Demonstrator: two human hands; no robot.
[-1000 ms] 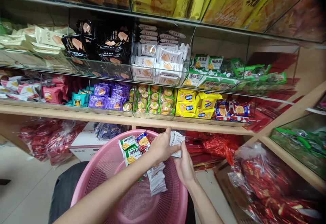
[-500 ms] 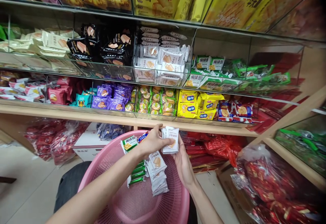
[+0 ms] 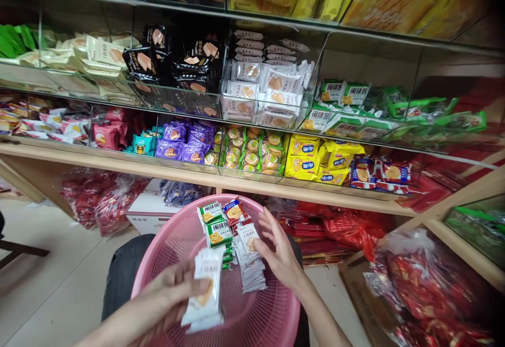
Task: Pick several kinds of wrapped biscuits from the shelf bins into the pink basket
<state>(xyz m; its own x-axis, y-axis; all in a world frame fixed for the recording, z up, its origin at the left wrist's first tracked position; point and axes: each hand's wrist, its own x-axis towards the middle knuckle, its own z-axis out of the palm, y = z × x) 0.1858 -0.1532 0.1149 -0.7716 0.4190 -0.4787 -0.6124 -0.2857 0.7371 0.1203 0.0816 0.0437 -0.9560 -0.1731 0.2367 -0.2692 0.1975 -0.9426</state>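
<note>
L hand [image 3: 170, 292]: fingers closed on a few white pkts [image 3: 208, 277], thumb on top one, held above pink basket [image 3: 168, 242]. R hand [image 3: 281, 255]: fingers spread, thumb by white pkt stack [image 3: 252, 269] in basket; can't tell if touching.

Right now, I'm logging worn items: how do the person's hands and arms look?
The left hand and right hand are ungloved, with no ring, bracelet or watch visible; the left is blurred. No sleeve shows on the left forearm or right forearm.
</note>
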